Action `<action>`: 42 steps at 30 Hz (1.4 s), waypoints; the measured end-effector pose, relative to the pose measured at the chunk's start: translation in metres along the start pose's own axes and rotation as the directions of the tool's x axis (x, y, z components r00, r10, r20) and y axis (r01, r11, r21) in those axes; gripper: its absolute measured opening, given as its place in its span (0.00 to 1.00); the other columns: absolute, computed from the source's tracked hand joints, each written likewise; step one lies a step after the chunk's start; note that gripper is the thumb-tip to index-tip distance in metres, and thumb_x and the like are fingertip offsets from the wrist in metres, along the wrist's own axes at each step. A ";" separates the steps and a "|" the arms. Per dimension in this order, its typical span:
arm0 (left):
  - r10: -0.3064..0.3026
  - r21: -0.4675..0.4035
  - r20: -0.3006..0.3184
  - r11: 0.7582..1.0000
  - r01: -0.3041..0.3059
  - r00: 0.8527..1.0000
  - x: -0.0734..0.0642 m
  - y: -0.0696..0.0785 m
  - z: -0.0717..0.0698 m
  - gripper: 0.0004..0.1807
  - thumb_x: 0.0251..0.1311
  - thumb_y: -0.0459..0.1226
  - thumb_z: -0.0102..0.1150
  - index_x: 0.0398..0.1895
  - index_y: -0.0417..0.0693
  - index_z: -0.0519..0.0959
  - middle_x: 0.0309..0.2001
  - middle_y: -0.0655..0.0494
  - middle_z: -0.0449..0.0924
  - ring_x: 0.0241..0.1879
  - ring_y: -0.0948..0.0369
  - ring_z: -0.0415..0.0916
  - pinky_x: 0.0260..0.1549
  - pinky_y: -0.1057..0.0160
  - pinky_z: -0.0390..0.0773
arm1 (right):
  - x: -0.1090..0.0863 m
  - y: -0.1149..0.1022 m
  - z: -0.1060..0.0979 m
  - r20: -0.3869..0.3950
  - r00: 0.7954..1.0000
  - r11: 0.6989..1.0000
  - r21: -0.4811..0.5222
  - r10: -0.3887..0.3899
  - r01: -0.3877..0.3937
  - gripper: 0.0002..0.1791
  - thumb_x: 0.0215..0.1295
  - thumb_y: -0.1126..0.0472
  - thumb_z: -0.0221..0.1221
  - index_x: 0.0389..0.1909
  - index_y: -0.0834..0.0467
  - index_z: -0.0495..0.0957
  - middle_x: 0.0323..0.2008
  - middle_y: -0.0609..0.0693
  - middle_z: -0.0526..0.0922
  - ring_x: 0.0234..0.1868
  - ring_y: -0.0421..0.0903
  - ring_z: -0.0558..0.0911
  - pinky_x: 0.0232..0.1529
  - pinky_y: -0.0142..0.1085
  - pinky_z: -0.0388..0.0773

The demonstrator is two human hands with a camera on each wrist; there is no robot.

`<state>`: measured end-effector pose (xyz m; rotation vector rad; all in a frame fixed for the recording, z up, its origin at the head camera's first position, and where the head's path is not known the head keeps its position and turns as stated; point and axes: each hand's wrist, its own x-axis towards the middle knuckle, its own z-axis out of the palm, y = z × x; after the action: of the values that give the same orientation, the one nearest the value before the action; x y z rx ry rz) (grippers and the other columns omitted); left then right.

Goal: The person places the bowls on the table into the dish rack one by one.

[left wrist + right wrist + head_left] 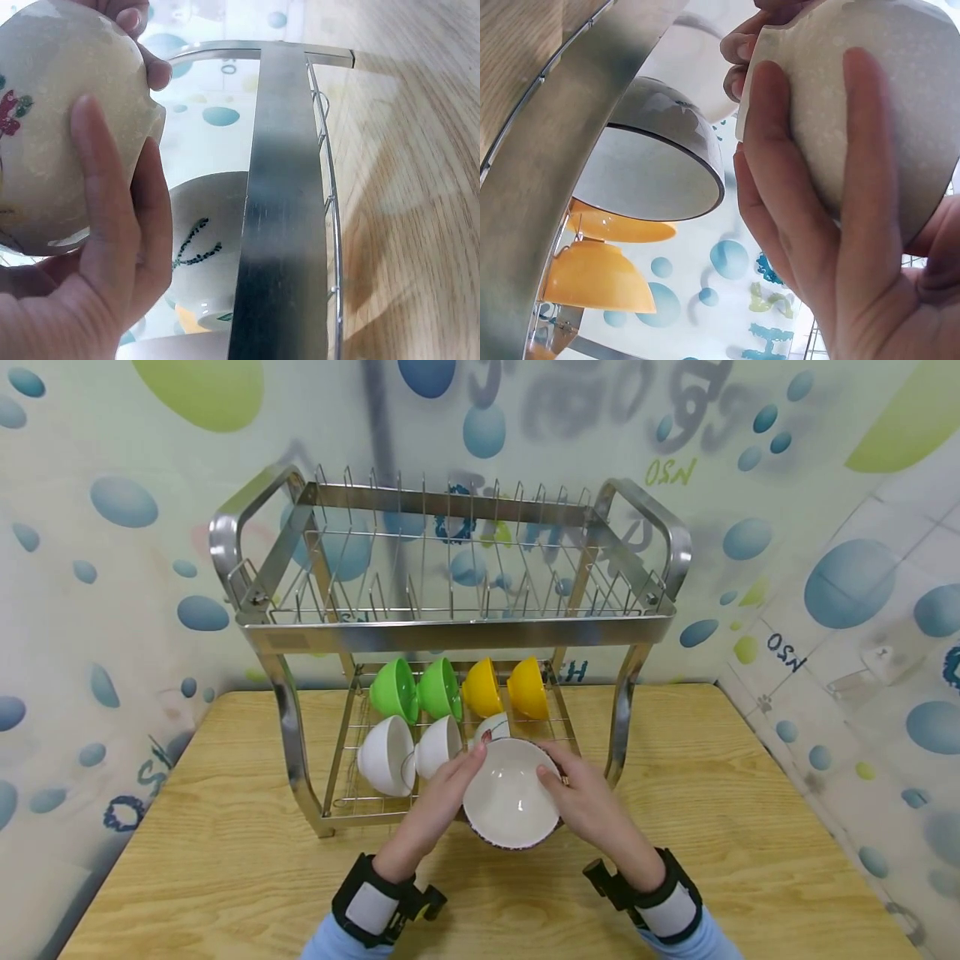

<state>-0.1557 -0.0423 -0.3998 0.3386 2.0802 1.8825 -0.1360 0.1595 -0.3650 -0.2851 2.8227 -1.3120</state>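
Both hands hold a white bowl (512,802) with a dark speckled rim, tilted so its inside faces the head camera. My left hand (438,797) grips its left side, and my right hand (592,802) grips the right side with the thumb over the rim. A red flower decorates the bowl's outside (37,127) in the left wrist view. Fingers (870,142) spread along its outer wall in the right wrist view. Just behind it, a white bowl with a green sprig (493,725) stands on the lower rack, partly hidden. Two white bowls (386,757) stand on edge to its left.
A two-tier metal dish rack (457,633) stands on the wooden table (750,827), with upright wires on its upper tier. Behind the white bowls, two green bowls (393,690) and two yellow bowls (527,687) line the lower tier. A patterned wall (772,677) surrounds the table.
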 end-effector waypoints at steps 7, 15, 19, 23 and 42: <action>-0.030 -0.024 0.048 0.999 0.031 0.998 -0.001 0.001 -0.001 0.35 0.69 0.62 0.29 0.64 0.48 0.68 0.42 0.43 0.81 0.33 0.60 0.79 0.29 0.61 0.80 | 0.001 0.001 0.003 0.002 1.000 1.000 -0.005 0.010 -0.010 0.19 0.71 0.62 0.51 0.60 0.59 0.71 0.55 0.58 0.79 0.54 0.53 0.79 0.50 0.47 0.78; -0.059 -0.045 -0.014 0.997 0.059 0.998 -0.003 0.003 0.000 0.37 0.68 0.62 0.32 0.60 0.42 0.72 0.37 0.45 0.81 0.30 0.61 0.77 0.27 0.64 0.77 | 0.001 0.003 0.004 0.017 1.000 1.000 0.004 0.009 -0.009 0.20 0.72 0.56 0.51 0.61 0.58 0.71 0.53 0.57 0.80 0.51 0.52 0.80 0.46 0.44 0.80; -0.057 -0.044 -0.048 0.998 0.055 0.997 -0.004 0.003 0.001 0.36 0.69 0.60 0.34 0.56 0.39 0.74 0.35 0.45 0.82 0.29 0.61 0.77 0.27 0.64 0.77 | 0.000 0.004 0.003 0.007 0.999 0.998 0.045 0.048 -0.048 0.23 0.72 0.47 0.47 0.59 0.55 0.73 0.50 0.56 0.81 0.45 0.50 0.82 0.40 0.42 0.82; -0.056 -0.068 -0.091 0.996 0.050 0.994 -0.004 0.003 0.000 0.35 0.69 0.59 0.37 0.51 0.36 0.77 0.33 0.45 0.83 0.27 0.61 0.79 0.26 0.63 0.80 | -0.002 0.009 0.001 -0.026 0.995 0.982 0.166 0.094 -0.088 0.24 0.73 0.45 0.44 0.58 0.56 0.74 0.46 0.58 0.82 0.35 0.46 0.84 0.32 0.38 0.83; -0.042 -0.100 -0.212 0.995 0.021 0.976 -0.007 0.009 -0.008 0.33 0.67 0.60 0.40 0.46 0.38 0.80 0.28 0.46 0.83 0.24 0.58 0.81 0.23 0.59 0.82 | -0.019 0.056 -0.014 -0.457 0.889 0.999 -0.004 -0.035 0.037 0.08 0.64 0.54 0.60 0.38 0.54 0.79 0.30 0.48 0.83 0.28 0.43 0.84 0.27 0.25 0.78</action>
<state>-0.1525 -0.0512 -0.3900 0.0811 2.1020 2.0728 -0.1279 0.2090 -0.3997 -0.0247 3.2023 -1.5768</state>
